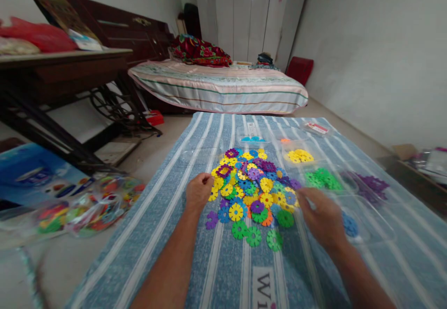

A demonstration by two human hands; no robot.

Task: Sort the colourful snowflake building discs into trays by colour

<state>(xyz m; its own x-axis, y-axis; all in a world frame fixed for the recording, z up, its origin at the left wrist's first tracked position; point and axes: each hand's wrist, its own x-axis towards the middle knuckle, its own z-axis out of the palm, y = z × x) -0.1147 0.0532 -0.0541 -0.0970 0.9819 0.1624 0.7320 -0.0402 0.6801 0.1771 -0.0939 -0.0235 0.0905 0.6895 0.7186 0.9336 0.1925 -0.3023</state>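
Note:
A heap of plastic snowflake discs in yellow, purple, blue, green and orange lies on the striped cloth. At the heap's left edge is my left hand, fingers curled together beside some yellow discs; what they hold, if anything, is hidden. My right hand is at the right edge, slightly blurred, with thumb and fingers drawn together near a yellow disc; whether a disc is between them I cannot make out. Several loose green discs and a purple piece lie along the heap's near side.
Clear trays right of and behind the heap hold yellow discs, green discs, purple discs, blue discs and light-blue discs. A small box sits far right. Bags of colourful pieces stand left on the floor.

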